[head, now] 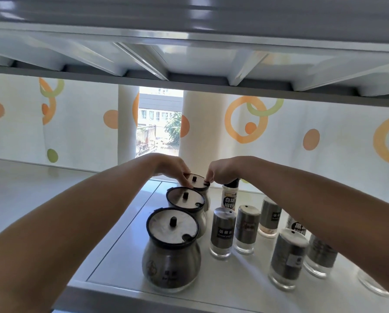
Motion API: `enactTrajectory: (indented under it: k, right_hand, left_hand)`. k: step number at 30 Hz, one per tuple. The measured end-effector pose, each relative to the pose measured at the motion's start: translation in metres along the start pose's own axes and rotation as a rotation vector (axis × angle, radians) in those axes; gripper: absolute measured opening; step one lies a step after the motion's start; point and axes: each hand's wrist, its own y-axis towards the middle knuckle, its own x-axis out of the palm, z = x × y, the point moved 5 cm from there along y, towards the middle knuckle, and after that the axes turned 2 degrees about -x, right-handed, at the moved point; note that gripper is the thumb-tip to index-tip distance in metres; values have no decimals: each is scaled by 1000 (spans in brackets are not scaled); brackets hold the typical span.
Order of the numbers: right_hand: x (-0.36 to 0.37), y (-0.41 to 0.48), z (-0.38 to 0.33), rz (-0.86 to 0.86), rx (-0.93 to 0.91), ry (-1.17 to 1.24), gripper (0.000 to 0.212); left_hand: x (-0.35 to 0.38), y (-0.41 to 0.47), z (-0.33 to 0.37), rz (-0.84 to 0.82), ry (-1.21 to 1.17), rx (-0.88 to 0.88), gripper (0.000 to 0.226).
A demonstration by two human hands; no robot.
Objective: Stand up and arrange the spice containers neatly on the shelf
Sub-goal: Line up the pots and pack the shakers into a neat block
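Three round steel spice jars with black-rimmed lids stand in a line on the white shelf: the near jar, the middle jar and the far jar. My left hand and my right hand both pinch the rim of the far jar's lid, one on each side. Right of the jars stand several upright steel-sleeved glass shakers, among them one near the jars and one at the front. A small white pepper bottle stands just under my right wrist.
A shelf board with white ribs hangs low overhead. Behind the shelf hangs a white curtain with orange and green circles, parted over a window. Bare shelf surface lies to the left of the jars. My right forearm passes over the right-hand shakers.
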Motion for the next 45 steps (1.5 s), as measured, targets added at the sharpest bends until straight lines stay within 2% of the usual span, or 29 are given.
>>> enactTrajectory:
  k: [1,3,4,8,10,12,15,19,22,27,30,35,37,39,43,45]
  right_hand:
    - [0,-2,0,8,-5,-11,47]
    - [-4,-9,0,50,-26,-1,53]
    - [-8,-13,0,91,-46,23,54]
    - [-33,-41,1,308,-173,146,44]
    - [-42,-67,-2,422,-271,173,37]
    - [-42,-95,-4,495,-352,221,30]
    - [-27,-127,-3,439,-395,233,26]
    - [0,-140,4,293,-301,182,41]
    - [15,-135,2,293,-259,100,46]
    - [22,-126,-4,346,-306,30,22]
    - [23,-122,-6,372,-337,1,24]
    - [22,-128,-11,381,-386,-18,13]
    - [23,-133,-13,387,-401,-20,29]
    - [24,-136,-13,401,-414,-14,34]
    - [26,-143,-16,388,-432,41,14]
    - [26,-148,-17,393,-441,78,11]
  left_hand:
    - [0,-2,-2,7,-57,-22,27]
    - [-6,-9,-2,73,-176,-47,61]
    - [-12,-13,0,142,-210,-23,66]
    - [-45,-45,23,502,-361,123,51]
    - [-50,-65,39,603,-315,204,43]
    - [-42,-86,58,583,-165,290,39]
    - [-12,-110,78,437,43,330,44]
    - [29,-116,84,298,245,254,59]
    - [46,-108,87,253,308,229,56]
    - [52,-99,91,324,328,216,34]
    - [51,-101,93,347,305,230,28]
    - [51,-110,97,326,294,248,28]
    - [52,-114,99,322,310,251,29]
    - [53,-119,102,325,320,256,31]
    - [56,-129,105,323,324,257,29]
    - [58,-132,105,302,320,271,29]
